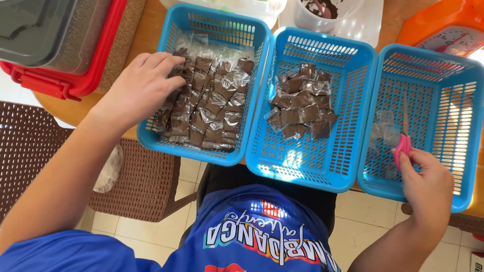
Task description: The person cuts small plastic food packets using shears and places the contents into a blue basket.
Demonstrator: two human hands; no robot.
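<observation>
The left hand (143, 85), fingers curled, is laid on brown packets (206, 103) at 9 o'clock in the left basket (212, 22). Pink scissors (402, 146) are gripped by the right hand (428, 189) over the right basket's (469, 131) near rim, where free room is left.

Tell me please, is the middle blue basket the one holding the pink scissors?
No, the pink scissors lie in the right-hand basket, under the right hand; the middle basket holds only brown packets.

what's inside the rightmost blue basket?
The right basket holds pink-handled scissors, touched by the right hand, plus a few clear empty-looking bags. The scissors' handle loops are partly hidden by the fingers.
</observation>
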